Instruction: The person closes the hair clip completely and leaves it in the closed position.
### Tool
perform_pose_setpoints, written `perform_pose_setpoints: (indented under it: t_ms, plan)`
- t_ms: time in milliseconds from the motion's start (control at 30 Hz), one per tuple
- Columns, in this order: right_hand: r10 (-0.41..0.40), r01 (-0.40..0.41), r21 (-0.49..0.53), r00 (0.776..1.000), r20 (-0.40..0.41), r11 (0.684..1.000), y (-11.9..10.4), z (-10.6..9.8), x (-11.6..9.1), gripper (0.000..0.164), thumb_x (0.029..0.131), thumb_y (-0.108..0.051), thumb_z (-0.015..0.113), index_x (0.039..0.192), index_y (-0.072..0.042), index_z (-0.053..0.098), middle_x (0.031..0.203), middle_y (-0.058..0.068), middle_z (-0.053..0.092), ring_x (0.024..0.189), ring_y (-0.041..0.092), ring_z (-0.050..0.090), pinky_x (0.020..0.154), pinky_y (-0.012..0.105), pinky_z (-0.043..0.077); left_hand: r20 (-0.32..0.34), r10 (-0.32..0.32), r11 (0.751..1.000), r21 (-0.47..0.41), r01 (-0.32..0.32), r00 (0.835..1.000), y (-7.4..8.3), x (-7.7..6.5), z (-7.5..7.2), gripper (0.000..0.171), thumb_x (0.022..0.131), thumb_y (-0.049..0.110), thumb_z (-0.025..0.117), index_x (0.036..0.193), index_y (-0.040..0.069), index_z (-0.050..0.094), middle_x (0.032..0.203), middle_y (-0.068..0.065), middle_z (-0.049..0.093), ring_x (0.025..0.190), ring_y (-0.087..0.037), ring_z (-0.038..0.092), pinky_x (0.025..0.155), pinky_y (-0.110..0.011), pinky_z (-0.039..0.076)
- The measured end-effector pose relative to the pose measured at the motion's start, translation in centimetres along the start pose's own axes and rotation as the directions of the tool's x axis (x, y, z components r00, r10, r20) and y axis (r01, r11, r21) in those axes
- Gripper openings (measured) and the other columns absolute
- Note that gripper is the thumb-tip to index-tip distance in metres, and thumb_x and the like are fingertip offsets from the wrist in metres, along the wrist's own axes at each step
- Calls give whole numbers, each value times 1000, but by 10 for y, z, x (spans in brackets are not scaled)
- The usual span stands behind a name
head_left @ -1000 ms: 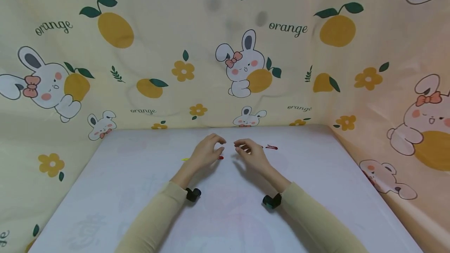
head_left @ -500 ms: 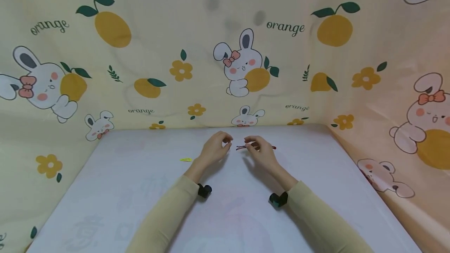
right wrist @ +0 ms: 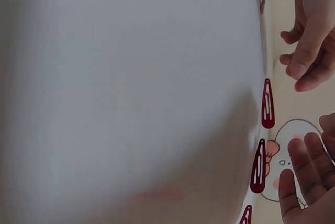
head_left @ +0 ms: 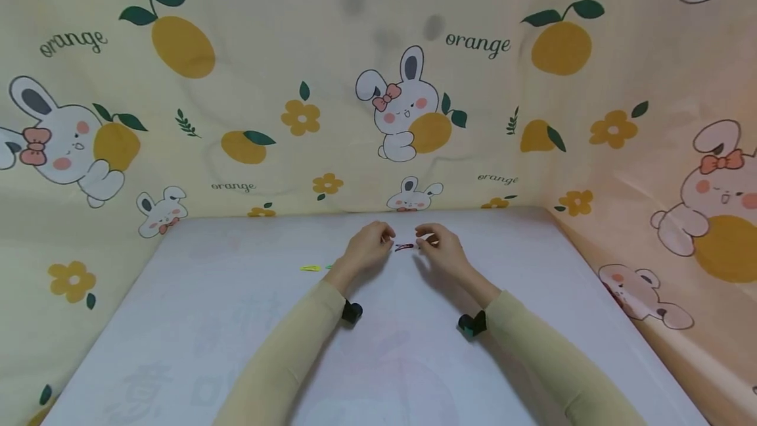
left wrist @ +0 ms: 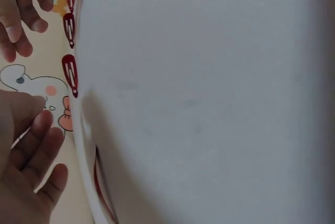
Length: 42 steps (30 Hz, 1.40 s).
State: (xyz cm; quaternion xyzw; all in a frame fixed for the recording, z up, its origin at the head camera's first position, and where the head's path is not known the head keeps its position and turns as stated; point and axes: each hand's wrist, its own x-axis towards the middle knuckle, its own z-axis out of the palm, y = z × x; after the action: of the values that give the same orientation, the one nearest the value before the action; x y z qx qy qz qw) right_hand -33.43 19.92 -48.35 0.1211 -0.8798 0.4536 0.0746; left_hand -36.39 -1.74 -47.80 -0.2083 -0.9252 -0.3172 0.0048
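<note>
In the head view, my left hand (head_left: 368, 246) hovers over the far middle of the table, fingers loosely bent. My right hand (head_left: 443, 245) faces it across a small gap, its fingers bent likewise. Nothing shows between the fingertips of either. A dark red snap hair clip (head_left: 405, 247) lies between the two hands. The left wrist view has several red snap clips (left wrist: 70, 75) in a row beside my hands, plus a thin red piece seen edge-on (left wrist: 102, 187). Red clips (right wrist: 258, 166) also line up by my right hand (right wrist: 311, 177) in the right wrist view.
A yellow snap clip (head_left: 310, 268) lies left of my left forearm, with a green clip (head_left: 328, 267) partly hidden by the wrist. The white table (head_left: 390, 360) ends at a printed cloth backdrop (head_left: 355, 150) behind and at both sides.
Both hands have shifted to the right along the row. The yellow clip shows fully now, and part of the green clip has come out from behind the left arm. The view has turned slightly.
</note>
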Motion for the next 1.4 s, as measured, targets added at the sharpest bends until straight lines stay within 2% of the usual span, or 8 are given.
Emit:
perform_pose_setpoints:
  t_ms: [233,433,600,800,1033,1233,1400]
  plan:
    - [25,-23,-45,999,42,999,3,4,4,34,101,-8,65,134,-3,62,126,16,68,107,30,68,93,45,56,66,-11,999,32,8,998,-6,5,8,16,99,14,65,112,8,72,98,-1,66,88,-15,60,82,-34,52]
    - [24,-14,-115,996,82,993,4,7,9,32,100,-9,67,131,-2,64,124,16,68,103,28,68,89,44,56,98,-19,999,38,15,995,-4,6,9,12,100,15,67,109,9,71,96,0,66,87,-16,59,82,-34,52]
    - [24,4,-209,991,132,978,5,11,16,29,99,-8,65,128,-1,66,121,14,70,98,24,67,85,41,56,103,-12,997,75,4,995,-3,8,10,11,100,17,68,106,9,72,92,0,64,84,-16,58,79,-32,50]
    - [23,19,-243,986,167,970,5,14,19,29,99,-6,66,127,0,67,118,13,70,102,25,67,89,43,56,117,-16,992,128,1,993,0,9,11,10,100,16,67,104,9,74,95,-1,68,87,-16,60,81,-33,53]
    - [29,17,-267,985,168,963,5,17,17,30,97,-6,67,126,-2,68,118,12,70,100,23,68,84,39,58,112,-47,988,154,29,993,5,11,13,12,100,13,65,103,7,75,102,-4,72,93,-19,65,84,-37,56]
    - [28,26,-302,984,175,953,2,17,16,29,96,-6,69,124,-2,69,115,11,70,99,23,68,83,39,58,108,-62,982,185,41,992,7,12,14,13,101,12,62,103,6,74,100,-5,72,91,-20,67,80,-37,57]
    - [41,14,-312,985,169,950,0,18,14,24,95,-7,71,119,-3,71,111,10,70,98,24,67,84,41,57,107,-66,984,171,47,992,9,11,15,14,102,11,60,103,5,73,99,-6,72,92,-22,68,81,-38,58]
